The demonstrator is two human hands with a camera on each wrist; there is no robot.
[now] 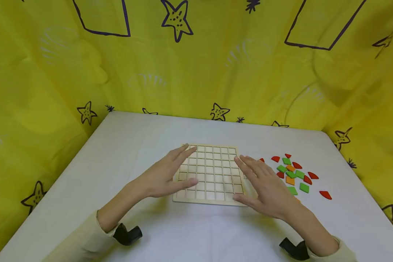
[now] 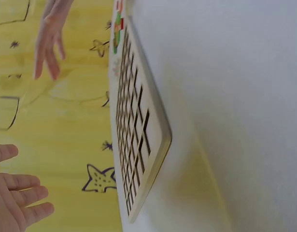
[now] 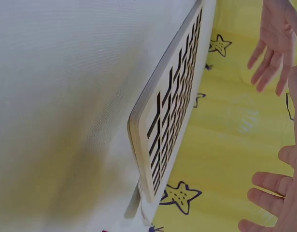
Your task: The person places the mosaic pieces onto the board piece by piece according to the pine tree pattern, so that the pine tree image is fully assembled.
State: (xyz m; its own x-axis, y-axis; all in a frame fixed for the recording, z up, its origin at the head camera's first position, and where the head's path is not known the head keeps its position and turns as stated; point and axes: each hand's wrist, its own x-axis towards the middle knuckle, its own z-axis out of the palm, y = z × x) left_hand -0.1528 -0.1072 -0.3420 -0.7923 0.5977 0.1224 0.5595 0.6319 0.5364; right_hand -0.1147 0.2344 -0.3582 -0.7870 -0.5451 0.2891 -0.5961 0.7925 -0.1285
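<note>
A pale wooden board (image 1: 209,174) with a grid of square cells lies flat on the white table. My left hand (image 1: 170,173) hovers over its left side, fingers extended and thumb spread. Over the right edge hangs my right hand (image 1: 265,185), its fingers likewise stretched out. Neither hand holds anything; both wrist views show a gap between hands and board (image 2: 143,130). To the right of the board lies a loose scatter of flat pieces: green squares (image 1: 304,187), orange squares (image 1: 290,180) and red rounded wedges (image 1: 325,195). My right hand and forearm hide part of this scatter.
A yellow curtain (image 1: 196,72) with drawn stars surrounds the table (image 1: 137,138) at the back and sides. Black wrist camera mounts (image 1: 127,234) stick out below both sleeves.
</note>
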